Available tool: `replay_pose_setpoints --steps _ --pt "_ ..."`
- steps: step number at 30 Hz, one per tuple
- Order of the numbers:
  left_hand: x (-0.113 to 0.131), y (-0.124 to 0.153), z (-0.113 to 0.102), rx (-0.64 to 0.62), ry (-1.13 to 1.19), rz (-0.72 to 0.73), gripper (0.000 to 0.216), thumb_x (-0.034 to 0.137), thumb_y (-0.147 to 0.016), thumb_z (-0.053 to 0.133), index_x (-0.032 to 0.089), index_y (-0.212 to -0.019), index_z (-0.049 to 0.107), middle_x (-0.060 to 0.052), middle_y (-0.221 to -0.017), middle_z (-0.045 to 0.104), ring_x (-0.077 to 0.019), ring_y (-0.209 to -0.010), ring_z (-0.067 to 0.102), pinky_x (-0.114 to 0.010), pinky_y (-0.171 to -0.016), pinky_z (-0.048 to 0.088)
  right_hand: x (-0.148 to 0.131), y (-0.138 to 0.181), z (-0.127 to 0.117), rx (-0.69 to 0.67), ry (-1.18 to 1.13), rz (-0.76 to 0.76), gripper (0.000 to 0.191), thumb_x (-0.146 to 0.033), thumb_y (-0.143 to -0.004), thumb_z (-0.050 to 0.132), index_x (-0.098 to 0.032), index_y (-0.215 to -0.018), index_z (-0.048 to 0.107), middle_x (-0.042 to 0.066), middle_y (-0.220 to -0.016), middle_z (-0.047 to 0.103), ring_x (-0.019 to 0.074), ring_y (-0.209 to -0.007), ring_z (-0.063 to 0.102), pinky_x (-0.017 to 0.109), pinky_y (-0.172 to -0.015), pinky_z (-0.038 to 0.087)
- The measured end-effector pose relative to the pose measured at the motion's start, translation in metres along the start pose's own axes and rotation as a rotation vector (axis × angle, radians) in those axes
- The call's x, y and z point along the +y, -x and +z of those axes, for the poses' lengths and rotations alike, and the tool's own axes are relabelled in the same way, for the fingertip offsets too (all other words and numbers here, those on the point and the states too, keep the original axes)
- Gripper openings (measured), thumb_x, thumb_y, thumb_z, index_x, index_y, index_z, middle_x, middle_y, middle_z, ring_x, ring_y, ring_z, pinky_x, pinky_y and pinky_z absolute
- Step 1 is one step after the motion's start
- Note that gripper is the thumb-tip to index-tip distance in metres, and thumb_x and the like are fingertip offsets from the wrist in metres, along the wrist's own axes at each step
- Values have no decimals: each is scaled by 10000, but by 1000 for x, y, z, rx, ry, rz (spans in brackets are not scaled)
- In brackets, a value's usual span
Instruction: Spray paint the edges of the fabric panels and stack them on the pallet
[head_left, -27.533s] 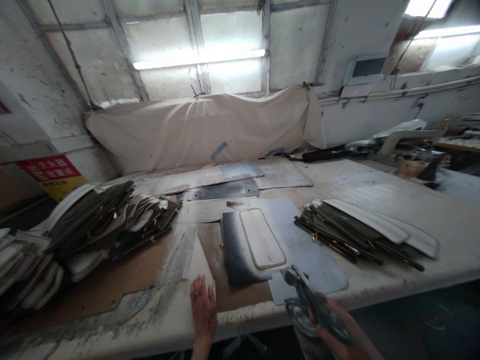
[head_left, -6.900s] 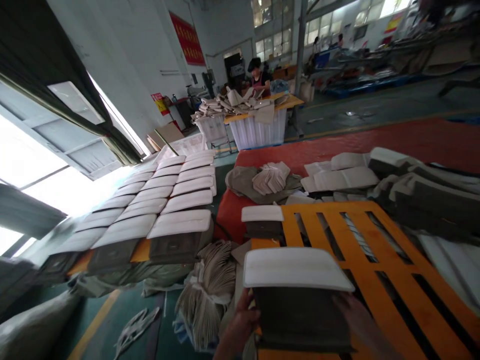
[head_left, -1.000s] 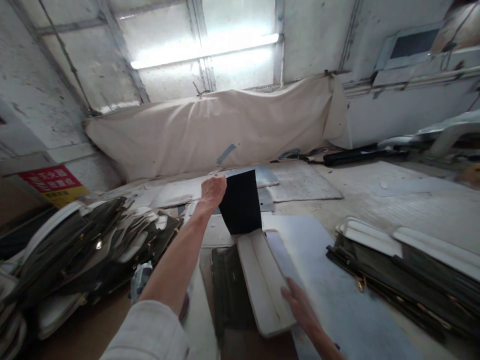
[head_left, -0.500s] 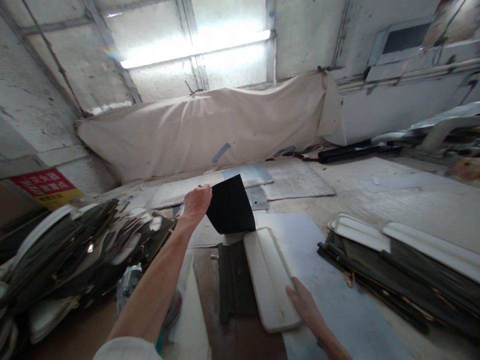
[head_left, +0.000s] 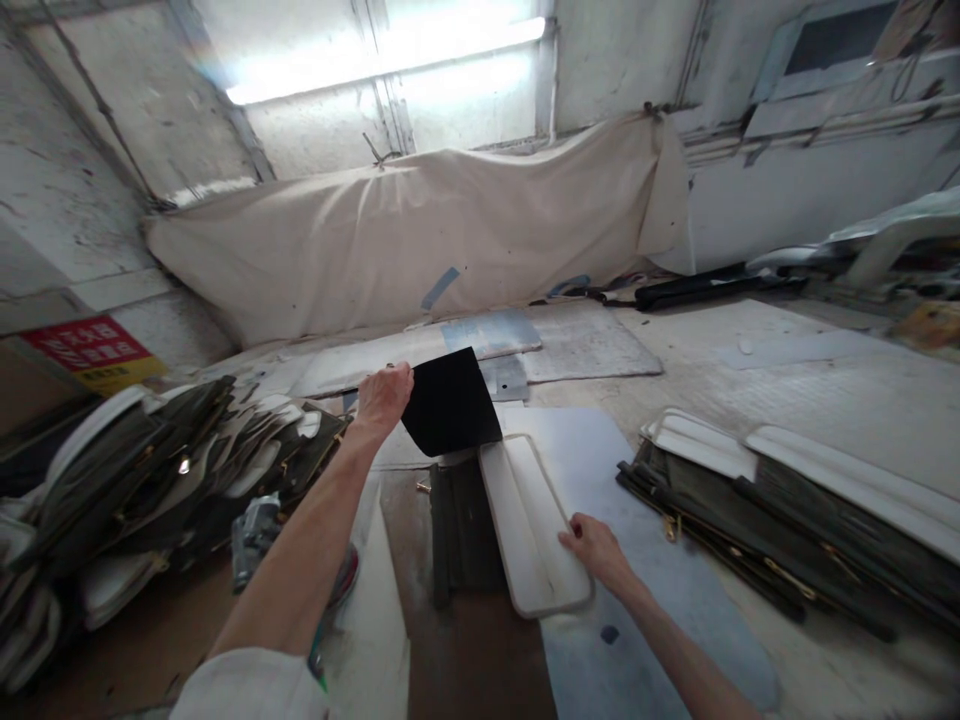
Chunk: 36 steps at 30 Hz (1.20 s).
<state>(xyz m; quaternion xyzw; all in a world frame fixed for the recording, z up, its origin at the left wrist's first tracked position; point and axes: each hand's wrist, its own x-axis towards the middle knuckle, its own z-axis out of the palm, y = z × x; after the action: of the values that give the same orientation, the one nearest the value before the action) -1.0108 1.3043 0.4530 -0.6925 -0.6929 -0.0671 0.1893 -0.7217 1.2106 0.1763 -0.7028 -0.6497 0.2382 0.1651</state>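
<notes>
My left hand (head_left: pixel 384 396) is closed on the edge of a thin black sheet (head_left: pixel 450 402) and holds it tilted above the workbench. Below the sheet lies a dark olive bag panel (head_left: pixel 465 530) with a long cream padded flap (head_left: pixel 531 522) on its right side. My right hand (head_left: pixel 592 548) rests on the right edge of that cream flap, fingers curled on it. A small brass fitting (head_left: pixel 423 487) shows at the panel's left edge.
A heap of similar dark and cream panels (head_left: pixel 150 470) fills the left of the bench; another stack (head_left: pixel 780 500) lies at the right. A grey mat (head_left: pixel 660 640) lies under the work, metal plates (head_left: pixel 487 335) behind, a cloth (head_left: pixel 420 240) along the wall. A spray gun (head_left: pixel 255 530) lies left.
My left hand has lowered and tipped the black sheet toward the panel. My right hand has shifted a little up along the cream flap's edge.
</notes>
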Motion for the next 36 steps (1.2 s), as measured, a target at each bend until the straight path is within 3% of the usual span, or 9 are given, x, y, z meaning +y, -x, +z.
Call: replay_pose_setpoints --steps 12,18,20,23,26,28,32,36 --pt "-10 5 3 12 20 -6 428 330 -872 188 182 -960 579 -113 -894 664 -248 -863 628 -326 -696 445 -3 7 4 17 82 15 140 -250 -776 499 -163 -698 576 45 -705 647 158 -677 570 231 -563 326" --pt "-12 6 6 -5 50 -1 431 327 -871 190 175 -959 584 -118 -898 664 -243 -873 625 -328 -712 445 -10 16 -3 41 204 -20 139 -261 -796 512 -160 -760 599 83 -797 659 194 -781 590 255 -653 370" --pt "-14 7 4 -4 61 0 427 323 -870 194 176 -951 587 -115 -889 666 -242 -870 626 -325 -709 445 -20 23 -7 63 253 -57 125 -233 -784 538 -153 -853 606 103 -877 652 226 -861 583 281 -714 382" --pt "-19 10 3 -3 73 -17 429 326 -872 195 178 -947 591 -113 -888 668 -235 -870 626 -318 -711 445 -48 28 -4 110 290 -146 333 -265 -801 534 -140 -1110 531 126 -1051 605 251 -997 537 311 -816 380" --pt "-25 12 4 -2 83 -46 428 334 -872 199 184 -961 590 -112 -911 665 -226 -880 623 -314 -715 446 -87 27 14 138 293 -228 570 -387 -815 502 -120 -1298 359 146 -1235 508 272 -1094 476 336 -872 376" --pt "-30 14 6 -3 92 -65 423 341 -871 208 186 -965 591 -113 -916 663 -223 -880 622 -313 -715 446 -110 24 29 131 300 -253 648 -357 -763 564 -112 -1318 335 153 -1298 461 303 -1110 459 350 -850 395" --pt "-44 19 14 -6 129 -104 414 347 -869 223 191 -964 595 -110 -892 667 -216 -866 624 -307 -711 445 -127 19 43 88 318 -250 493 -127 -724 511 -62 -1210 454 171 -1127 574 279 -948 565 312 -715 430" --pt "-56 27 20 9 197 -154 408 335 -869 229 187 -958 599 -122 -882 671 -222 -861 626 -318 -711 444 -110 16 31 77 329 -212 358 -80 -772 403 -49 -1112 511 177 -962 638 243 -828 618 297 -679 414"
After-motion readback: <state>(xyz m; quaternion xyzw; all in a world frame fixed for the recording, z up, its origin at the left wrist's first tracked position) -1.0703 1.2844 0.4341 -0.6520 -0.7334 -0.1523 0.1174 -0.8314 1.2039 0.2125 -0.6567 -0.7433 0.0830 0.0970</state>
